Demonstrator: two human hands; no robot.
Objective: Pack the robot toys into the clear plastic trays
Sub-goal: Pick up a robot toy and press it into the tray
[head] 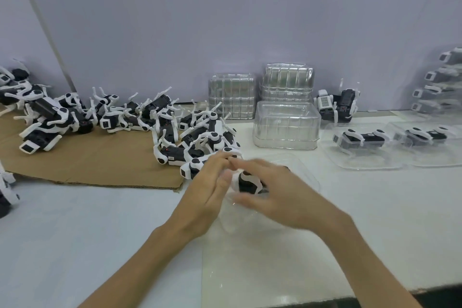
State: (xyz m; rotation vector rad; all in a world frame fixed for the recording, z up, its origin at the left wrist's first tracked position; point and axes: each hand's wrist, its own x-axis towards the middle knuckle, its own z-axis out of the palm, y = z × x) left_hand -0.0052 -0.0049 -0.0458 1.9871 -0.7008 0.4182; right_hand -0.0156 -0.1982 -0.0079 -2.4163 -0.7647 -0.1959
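Clear tray [250, 257], table's [75, 232] near edge: my right hand [282, 197] grips the robot toy [246, 181], left hand [210, 197] flat; align legs, then seat.

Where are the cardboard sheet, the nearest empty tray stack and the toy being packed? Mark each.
cardboard sheet [100, 165]: head view, bare middle.
nearest empty tray stack [286, 130]: head view, front wall.
toy being packed [246, 180]: head view, black body.

black-and-white robot toys [200, 132], brown cardboard [87, 157], clear trays [286, 122], white table [75, 220], lilac wall [225, 20].
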